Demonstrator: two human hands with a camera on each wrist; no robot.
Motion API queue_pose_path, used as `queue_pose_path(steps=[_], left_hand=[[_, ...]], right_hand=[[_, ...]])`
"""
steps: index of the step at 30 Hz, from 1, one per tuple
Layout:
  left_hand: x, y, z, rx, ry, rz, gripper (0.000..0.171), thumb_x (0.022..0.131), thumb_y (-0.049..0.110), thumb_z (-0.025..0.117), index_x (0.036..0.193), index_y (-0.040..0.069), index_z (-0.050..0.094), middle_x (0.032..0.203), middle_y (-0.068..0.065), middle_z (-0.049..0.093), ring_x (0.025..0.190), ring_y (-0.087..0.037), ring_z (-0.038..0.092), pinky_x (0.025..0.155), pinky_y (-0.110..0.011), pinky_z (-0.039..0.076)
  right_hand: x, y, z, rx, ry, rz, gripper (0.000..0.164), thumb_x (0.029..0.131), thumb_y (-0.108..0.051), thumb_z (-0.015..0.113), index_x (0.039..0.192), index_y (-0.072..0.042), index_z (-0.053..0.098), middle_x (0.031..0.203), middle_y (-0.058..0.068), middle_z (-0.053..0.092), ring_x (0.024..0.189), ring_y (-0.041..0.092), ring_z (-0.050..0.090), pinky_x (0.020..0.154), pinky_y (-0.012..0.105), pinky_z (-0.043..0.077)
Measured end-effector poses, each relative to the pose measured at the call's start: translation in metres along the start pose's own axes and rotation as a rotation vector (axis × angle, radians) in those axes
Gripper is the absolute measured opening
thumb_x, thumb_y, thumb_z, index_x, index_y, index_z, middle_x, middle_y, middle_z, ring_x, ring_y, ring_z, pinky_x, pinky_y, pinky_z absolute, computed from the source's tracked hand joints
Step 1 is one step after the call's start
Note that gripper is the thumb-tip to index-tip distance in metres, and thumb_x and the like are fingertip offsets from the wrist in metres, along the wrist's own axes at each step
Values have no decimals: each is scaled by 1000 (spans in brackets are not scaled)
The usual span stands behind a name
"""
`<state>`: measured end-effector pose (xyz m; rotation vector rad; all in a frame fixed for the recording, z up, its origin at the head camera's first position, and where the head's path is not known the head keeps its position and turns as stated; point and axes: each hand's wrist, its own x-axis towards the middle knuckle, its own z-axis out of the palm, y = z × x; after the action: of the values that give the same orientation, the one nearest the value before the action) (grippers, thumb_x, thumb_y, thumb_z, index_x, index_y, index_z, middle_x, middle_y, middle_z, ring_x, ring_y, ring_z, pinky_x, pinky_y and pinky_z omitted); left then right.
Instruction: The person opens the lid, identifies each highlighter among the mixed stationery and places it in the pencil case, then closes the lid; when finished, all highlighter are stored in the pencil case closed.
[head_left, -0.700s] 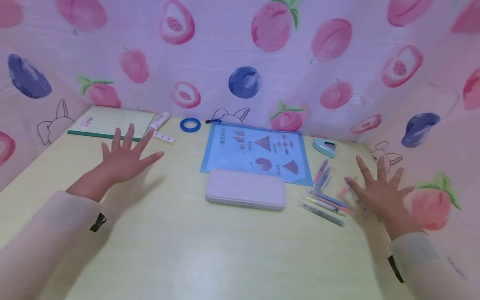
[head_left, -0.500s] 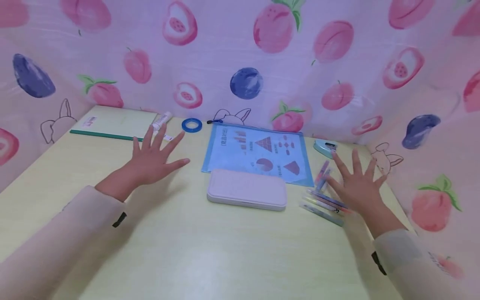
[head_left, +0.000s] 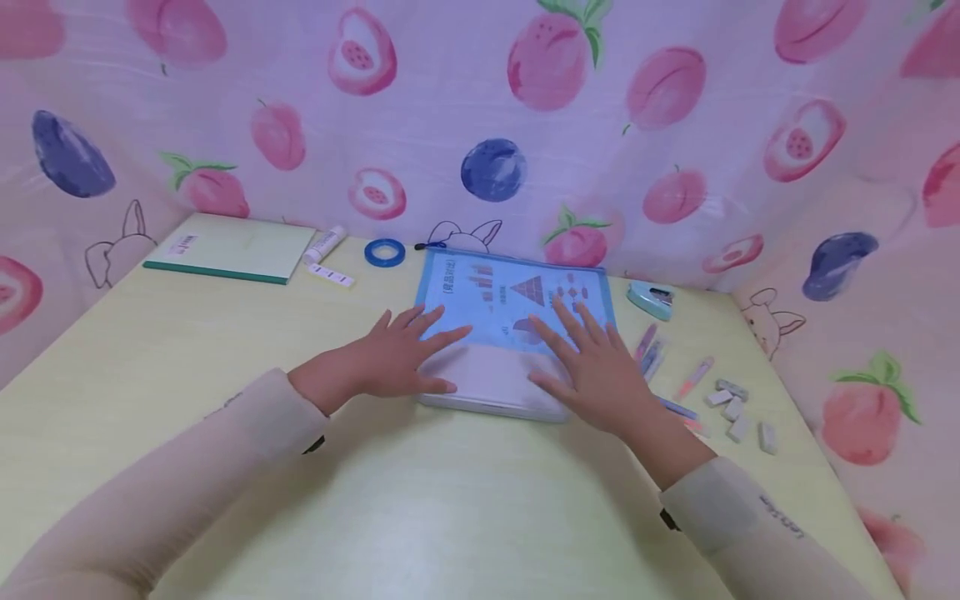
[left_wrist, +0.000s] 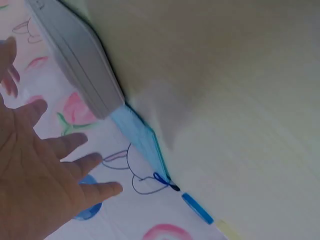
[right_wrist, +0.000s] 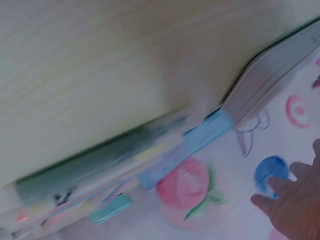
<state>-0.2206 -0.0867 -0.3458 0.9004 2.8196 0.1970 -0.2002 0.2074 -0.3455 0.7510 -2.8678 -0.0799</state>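
A pale pencil case (head_left: 498, 379) lies flat and closed on the table, overlapping the near edge of a blue zip document pouch (head_left: 468, 287) with printed charts. My left hand (head_left: 390, 358) hovers at the case's left end, fingers spread, holding nothing. Over its right end my right hand (head_left: 603, 379) is spread too, also holding nothing. In the left wrist view a gap shows between my left hand (left_wrist: 45, 170) and the case (left_wrist: 82, 60). My right hand (right_wrist: 295, 200) appears apart from the case (right_wrist: 272, 70) in the right wrist view. Part of the case's top is hidden by my hands.
To the right lie several pens (head_left: 648, 350), a highlighter (head_left: 695, 377), several erasers (head_left: 735, 408) and a teal stapler (head_left: 651, 300). At the back left are a notebook (head_left: 232, 248), a glue stick (head_left: 325, 245), a small label strip (head_left: 330, 276) and a blue tape roll (head_left: 385, 252).
Both hands have swung inward from the two sides of the table to above the pencil case. The erasers and highlighter, earlier covered by the right hand, now show. The case has stayed put.
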Motion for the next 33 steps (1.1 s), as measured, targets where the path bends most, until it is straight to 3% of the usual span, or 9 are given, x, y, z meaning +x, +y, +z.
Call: queue_pose_path(steps=[3,6,14,21,28,33], left_hand=[[4,4,4,1,-54,39,82,76,65,52,143,37,16,149,-9,14,135,-35,10,103,-60,13],[5,6,7,-1,-68,47,84,73,60,62,143,33,23,147,-9,23,133,-33,18,103,-55,21],[8,3,10,-53,-75,-14,87,69,50,71,142,27,29,139,-4,33,122,-22,34,97,-41,37],[14,1,12,-57,-86,-19,85,69,48,73,140,27,31,133,0,37,115,-16,39,94,-34,41],[18,1,16,8,-48,-10,85,68,50,72,139,27,33,130,1,40,111,-14,42,92,-32,42],[20,3,14,38,-58,-15,85,66,52,72,139,27,35,126,0,43,107,-14,44,89,-33,44]], right_hand=[[4,-20,0,-32,-25,-89,79,82,-72,26,145,-29,9,151,-1,5,137,23,6,106,52,17],[7,-36,1,-64,-59,-122,81,80,-71,33,145,-25,17,149,1,18,135,21,18,103,49,26],[11,-58,9,-112,-121,-152,66,79,-58,53,136,-26,40,136,2,44,122,20,43,91,42,43],[11,-67,15,-175,-146,-188,60,82,-43,58,133,-15,44,132,6,49,116,24,49,84,39,48],[13,-71,14,-240,-158,-204,60,84,-41,56,132,-9,44,130,11,50,113,27,52,78,40,51],[18,-72,13,-273,-198,-228,59,85,-40,53,132,-6,43,129,14,50,111,29,53,77,39,51]])
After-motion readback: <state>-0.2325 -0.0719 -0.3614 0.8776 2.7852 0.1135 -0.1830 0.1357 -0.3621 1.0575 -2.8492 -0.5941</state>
